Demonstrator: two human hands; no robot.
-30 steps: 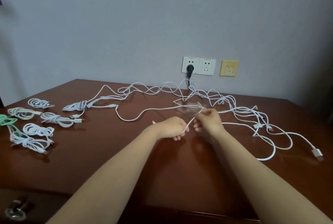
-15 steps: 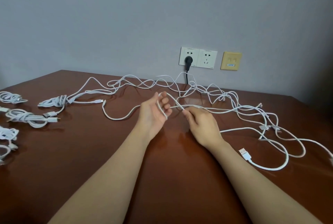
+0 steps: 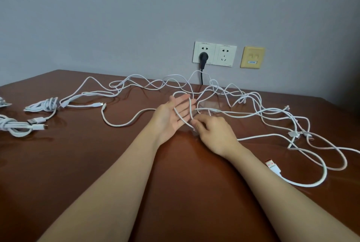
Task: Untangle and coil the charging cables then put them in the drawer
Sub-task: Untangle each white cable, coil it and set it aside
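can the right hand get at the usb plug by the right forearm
Probably, once freed: the right hand pinches the white cable; the USB plug lies uncovered beside that forearm.

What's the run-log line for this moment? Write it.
phase: coiling | left hand: palm up, white cable looped round it | right hand: pinches same cable | tangle: on table

A glossy reddish-brown wooden table (image 3: 78, 164) carries a sprawling tangle of loose white charging cables (image 3: 233, 93) across its middle and right — a flat white USB plug (image 3: 271, 165) at the near right — and coiled white cable bundles (image 3: 41, 105) at the left.
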